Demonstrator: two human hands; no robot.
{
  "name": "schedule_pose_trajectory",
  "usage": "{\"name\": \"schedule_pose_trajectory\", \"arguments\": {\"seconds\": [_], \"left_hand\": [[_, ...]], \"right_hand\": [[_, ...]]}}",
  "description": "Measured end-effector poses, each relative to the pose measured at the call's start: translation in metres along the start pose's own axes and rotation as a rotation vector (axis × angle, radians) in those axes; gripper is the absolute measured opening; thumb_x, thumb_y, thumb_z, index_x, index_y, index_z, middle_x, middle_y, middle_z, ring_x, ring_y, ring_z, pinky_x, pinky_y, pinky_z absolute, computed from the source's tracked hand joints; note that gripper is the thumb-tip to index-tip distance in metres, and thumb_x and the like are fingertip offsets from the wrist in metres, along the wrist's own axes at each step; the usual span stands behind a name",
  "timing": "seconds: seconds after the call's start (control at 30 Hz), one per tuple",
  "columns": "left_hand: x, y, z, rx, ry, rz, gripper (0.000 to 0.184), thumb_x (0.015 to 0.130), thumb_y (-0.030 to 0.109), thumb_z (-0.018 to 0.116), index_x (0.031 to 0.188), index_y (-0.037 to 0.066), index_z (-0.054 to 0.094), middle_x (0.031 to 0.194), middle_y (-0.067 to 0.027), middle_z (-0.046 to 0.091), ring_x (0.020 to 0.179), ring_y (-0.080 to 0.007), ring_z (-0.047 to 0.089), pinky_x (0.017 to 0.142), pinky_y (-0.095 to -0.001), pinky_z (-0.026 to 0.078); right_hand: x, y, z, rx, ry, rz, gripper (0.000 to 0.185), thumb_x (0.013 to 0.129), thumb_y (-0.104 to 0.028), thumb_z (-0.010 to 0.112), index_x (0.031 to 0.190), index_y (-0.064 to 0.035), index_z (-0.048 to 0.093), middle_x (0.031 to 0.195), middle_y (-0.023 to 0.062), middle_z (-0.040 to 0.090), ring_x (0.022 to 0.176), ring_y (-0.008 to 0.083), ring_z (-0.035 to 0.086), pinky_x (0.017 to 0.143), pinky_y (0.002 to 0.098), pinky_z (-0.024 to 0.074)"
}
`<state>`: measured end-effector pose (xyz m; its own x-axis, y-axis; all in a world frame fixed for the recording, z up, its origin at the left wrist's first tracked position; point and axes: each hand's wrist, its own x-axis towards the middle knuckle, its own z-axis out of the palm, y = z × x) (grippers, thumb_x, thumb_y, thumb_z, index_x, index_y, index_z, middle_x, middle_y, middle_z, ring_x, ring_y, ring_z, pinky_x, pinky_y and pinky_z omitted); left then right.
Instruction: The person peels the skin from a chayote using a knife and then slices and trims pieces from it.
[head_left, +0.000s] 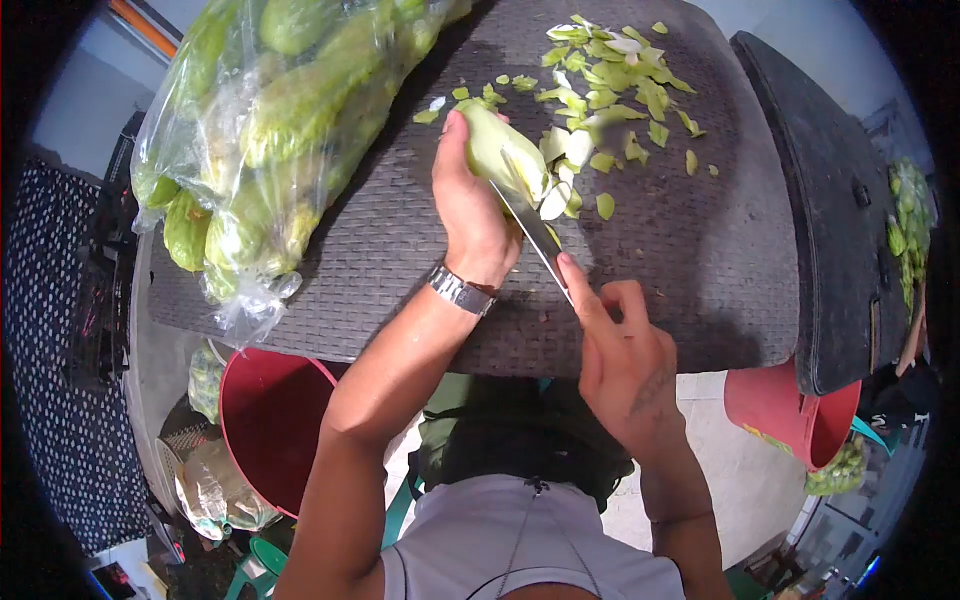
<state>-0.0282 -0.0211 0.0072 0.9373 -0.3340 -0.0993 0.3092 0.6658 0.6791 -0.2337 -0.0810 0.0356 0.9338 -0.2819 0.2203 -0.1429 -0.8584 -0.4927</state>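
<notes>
My left hand (470, 205) is closed around a pale green, peeled chayote (492, 140), holding it over the dark woven-pattern table. In my right hand (625, 360) is a knife (540, 240), my index finger stretched along its back. The blade reaches up to the lower end of the chayote, where the cut surface looks whitish. Just beyond and to the right lie many green and white peelings (620, 85), loosely scattered. How my left fingers wrap the far side is hidden by the chayote.
A clear plastic bag of unpeeled chayotes (300, 110) fills the table's left side. Red buckets stand below at the left (270, 420) and right (780, 405). A black case (820, 220) stands along the right edge. Bagged green vegetables (908, 225) are at far right.
</notes>
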Motion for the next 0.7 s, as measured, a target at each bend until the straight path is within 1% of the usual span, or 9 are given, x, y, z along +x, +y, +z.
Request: {"name": "schedule_pose_trajectory", "arguments": {"seconds": [0.1, 0.2, 0.23, 0.33, 0.5, 0.6, 0.67, 0.7], "left_hand": [[-0.001, -0.001, 0.0, 0.014, -0.012, 0.043, 0.043, 0.108, 0.046, 0.05, 0.111, 0.005, 0.062, 0.098, -0.0056, 0.066, 0.086, -0.0158, 0.066, 0.077, -0.0326, 0.054], [0.001, -0.007, -0.004, 0.038, -0.003, 0.088, 0.049, 0.107, 0.051, 0.051, 0.113, 0.004, 0.065, 0.098, -0.0079, 0.07, 0.086, -0.0205, 0.069, 0.078, -0.0355, 0.056], [0.0, -0.007, -0.003, 0.048, -0.003, 0.093, 0.05, 0.107, 0.051, 0.051, 0.113, 0.004, 0.065, 0.098, -0.0081, 0.07, 0.086, -0.0205, 0.068, 0.078, -0.0357, 0.056], [-0.003, -0.006, 0.0, 0.073, -0.002, 0.116, 0.051, 0.107, 0.052, 0.052, 0.115, 0.004, 0.065, 0.099, -0.0084, 0.07, 0.086, -0.0207, 0.068, 0.078, -0.0362, 0.056], [-0.003, -0.009, 0.001, 0.101, 0.006, 0.167, 0.051, 0.107, 0.053, 0.051, 0.116, 0.004, 0.064, 0.099, -0.0085, 0.069, 0.086, -0.0207, 0.068, 0.079, -0.0364, 0.056], [-0.008, -0.01, -0.002, 0.127, -0.065, 0.149, 0.05, 0.108, 0.052, 0.05, 0.114, 0.004, 0.063, 0.098, -0.0084, 0.068, 0.086, -0.0201, 0.068, 0.079, -0.0354, 0.056], [-0.017, -0.013, 0.007, 0.145, -0.033, 0.14, 0.05, 0.109, 0.052, 0.049, 0.111, 0.005, 0.063, 0.096, -0.0081, 0.068, 0.085, -0.0193, 0.068, 0.079, -0.0344, 0.055], [-0.018, -0.011, 0.014, 0.107, -0.015, 0.135, 0.046, 0.111, 0.047, 0.047, 0.105, 0.005, 0.063, 0.088, -0.004, 0.063, 0.077, -0.0134, 0.061, 0.072, -0.0311, 0.051]], "right_hand": [[0.001, 0.002, 0.0, 0.04, -0.003, -0.005, 0.077, 0.086, 0.004, 0.066, 0.154, -0.0288, 0.052, 0.101, 0.0104, 0.053, 0.073, 0.0302, 0.068, 0.065, 0.0446, 0.0585], [-0.002, 0.002, 0.004, 0.029, 0.01, 0.015, 0.077, 0.085, 0.004, 0.066, 0.154, -0.0281, 0.053, 0.101, 0.0103, 0.054, 0.073, 0.0302, 0.069, 0.064, 0.0445, 0.0586], [-0.002, 0.001, 0.005, 0.017, 0.014, 0.022, 0.077, 0.085, 0.005, 0.065, 0.154, -0.0278, 0.053, 0.101, 0.0102, 0.054, 0.073, 0.0302, 0.069, 0.064, 0.0446, 0.0586], [-0.002, 0.0, 0.002, 0.061, -0.013, 0.049, 0.078, 0.085, 0.011, 0.061, 0.154, -0.024, 0.053, 0.102, 0.0136, 0.056, 0.078, 0.0349, 0.069, 0.069, 0.0466, 0.057], [-0.001, 0.002, 0.006, 0.098, 0.024, 0.069, 0.076, 0.086, 0.01, 0.061, 0.153, -0.0244, 0.055, 0.101, 0.0132, 0.057, 0.076, 0.0345, 0.069, 0.069, 0.0462, 0.0572], [0.004, -0.002, 0.012, 0.133, 0.081, 0.07, 0.076, 0.086, 0.01, 0.061, 0.153, -0.0251, 0.054, 0.101, 0.013, 0.056, 0.076, 0.0341, 0.07, 0.07, 0.0463, 0.0577], [0.006, -0.003, 0.013, 0.125, 0.094, 0.074, 0.076, 0.086, 0.009, 0.061, 0.154, -0.0256, 0.054, 0.101, 0.0129, 0.056, 0.077, 0.034, 0.07, 0.07, 0.0465, 0.058], [0.007, -0.004, 0.011, 0.103, 0.083, 0.075, 0.076, 0.087, 0.009, 0.061, 0.154, -0.0258, 0.053, 0.101, 0.0129, 0.056, 0.077, 0.0339, 0.069, 0.071, 0.0466, 0.0581]]}}
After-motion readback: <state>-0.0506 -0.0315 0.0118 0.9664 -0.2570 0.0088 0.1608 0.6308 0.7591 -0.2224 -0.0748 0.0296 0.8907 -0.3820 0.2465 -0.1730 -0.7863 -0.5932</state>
